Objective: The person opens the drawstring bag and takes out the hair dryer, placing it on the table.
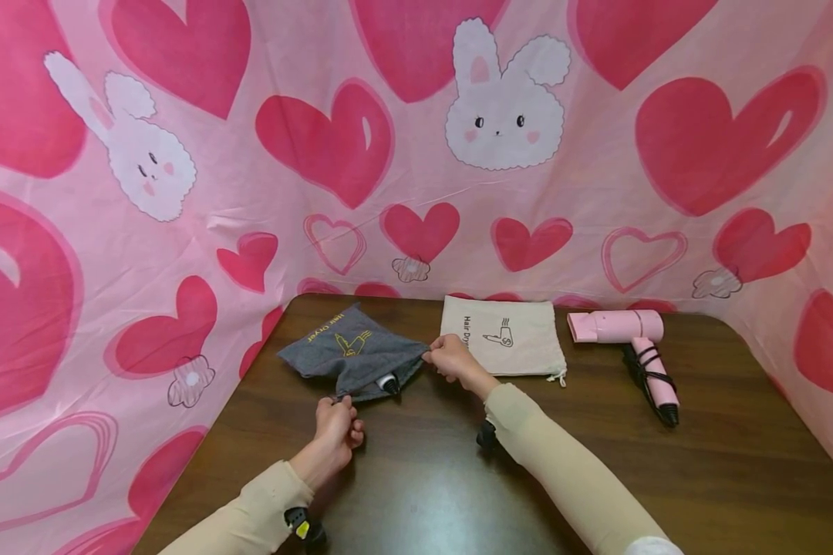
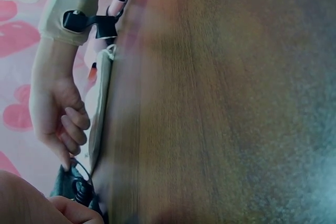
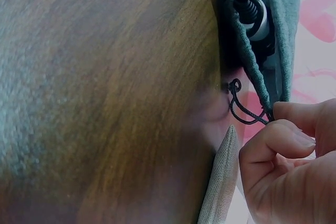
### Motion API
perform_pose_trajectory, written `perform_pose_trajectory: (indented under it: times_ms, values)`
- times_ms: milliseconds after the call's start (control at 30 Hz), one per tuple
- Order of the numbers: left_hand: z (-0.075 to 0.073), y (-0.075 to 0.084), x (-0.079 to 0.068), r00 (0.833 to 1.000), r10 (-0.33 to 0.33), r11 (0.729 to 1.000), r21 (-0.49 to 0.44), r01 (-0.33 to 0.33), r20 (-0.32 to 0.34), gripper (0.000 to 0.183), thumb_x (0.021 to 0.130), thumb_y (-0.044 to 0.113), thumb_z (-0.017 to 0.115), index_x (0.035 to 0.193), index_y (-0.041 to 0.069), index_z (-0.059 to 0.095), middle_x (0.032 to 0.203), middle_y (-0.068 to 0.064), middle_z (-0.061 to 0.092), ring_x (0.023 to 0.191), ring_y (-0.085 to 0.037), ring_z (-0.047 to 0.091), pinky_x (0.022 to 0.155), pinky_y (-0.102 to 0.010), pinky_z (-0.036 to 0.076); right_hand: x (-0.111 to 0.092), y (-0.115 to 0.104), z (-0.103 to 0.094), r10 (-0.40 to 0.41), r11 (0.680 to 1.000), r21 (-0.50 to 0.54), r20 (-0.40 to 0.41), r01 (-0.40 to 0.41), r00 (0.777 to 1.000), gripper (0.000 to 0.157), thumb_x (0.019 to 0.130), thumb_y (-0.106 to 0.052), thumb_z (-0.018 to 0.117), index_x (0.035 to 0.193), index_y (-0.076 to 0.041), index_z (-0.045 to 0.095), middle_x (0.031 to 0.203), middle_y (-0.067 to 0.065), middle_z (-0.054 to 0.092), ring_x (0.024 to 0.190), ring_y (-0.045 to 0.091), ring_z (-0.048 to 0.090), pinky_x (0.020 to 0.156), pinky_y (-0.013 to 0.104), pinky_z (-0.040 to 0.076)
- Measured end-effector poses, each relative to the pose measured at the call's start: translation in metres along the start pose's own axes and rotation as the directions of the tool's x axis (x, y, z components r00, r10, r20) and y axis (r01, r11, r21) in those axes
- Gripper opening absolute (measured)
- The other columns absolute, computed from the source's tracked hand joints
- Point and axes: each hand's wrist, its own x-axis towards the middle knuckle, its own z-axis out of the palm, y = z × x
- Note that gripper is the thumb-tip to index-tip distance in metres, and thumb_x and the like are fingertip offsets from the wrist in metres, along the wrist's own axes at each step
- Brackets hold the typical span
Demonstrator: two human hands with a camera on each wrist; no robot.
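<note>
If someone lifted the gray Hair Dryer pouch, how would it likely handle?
The gray drawstring pouch would probably flop, since its fabric lies creased. It may feel unevenly weighted, because a white handle with a ribbed black tip shows inside. That handle could slide out if the pouch tipped downward, as its opening gapes.

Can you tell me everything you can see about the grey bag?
The grey bag looks like soft, wrinkled cloth. It has yellow "Hair Dryer" lettering and a yellow hair dryer picture. It lies on the brown table, left of the cream bag. Its mouth is open, and a white-and-black thing pokes out. The left hand and right hand pinch opposite ends of the mouth. A black drawstring loops out by the right hand.
</note>
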Motion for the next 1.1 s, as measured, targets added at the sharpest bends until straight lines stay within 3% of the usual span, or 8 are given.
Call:
perform_pose_trajectory:
  times_ms: [400, 800, 1100]
  values:
    - [0.0024, 0.0014, -0.0001, 1.000, 0.003, 1.000, -0.018, -0.002, 0.016, 0.009, 0.114, 0.009, 0.036, 0.108, 0.008, 0.029, 0.073, -0.001, 0.037, 0.053, -0.010, 0.037, 0.044, -0.017, 0.032, -0.0001, 0.0005, 0.0006, 0.008, 1.000, 0.019, -0.051, -0.007, 0.999, 0.009, 0.102, -0.010, 0.061, 0.100, -0.001, 0.062, 0.079, 0.010, 0.057, 0.062, 0.019, 0.052, 0.048, 0.029, 0.044]
    - [0.0004, 0.0043, -0.0025, 1.000, -0.013, 1.000, -0.027, 0.014, 0.025, 0.009, 0.115, 0.011, 0.035, 0.108, 0.008, 0.030, 0.073, -0.001, 0.036, 0.052, -0.010, 0.036, 0.045, -0.017, 0.032, 0.0013, 0.0041, -0.0024, -0.003, 1.000, 0.026, -0.050, 0.004, 0.999, 0.010, 0.101, -0.010, 0.061, 0.103, 0.000, 0.063, 0.079, 0.012, 0.061, 0.063, 0.020, 0.055, 0.050, 0.030, 0.046]
    - [0.0056, 0.0054, -0.0041, 0.999, -0.022, 0.999, 0.030, 0.021, 0.023, 0.017, 0.112, 0.013, 0.046, 0.110, 0.007, 0.030, 0.073, -0.001, 0.038, 0.051, -0.009, 0.039, 0.043, -0.017, 0.033, -0.0015, 0.0026, -0.0015, 0.003, 1.000, 0.011, -0.019, -0.003, 1.000, 0.009, 0.101, -0.010, 0.064, 0.101, -0.001, 0.062, 0.074, 0.007, 0.056, 0.054, 0.016, 0.046, 0.047, 0.028, 0.042]
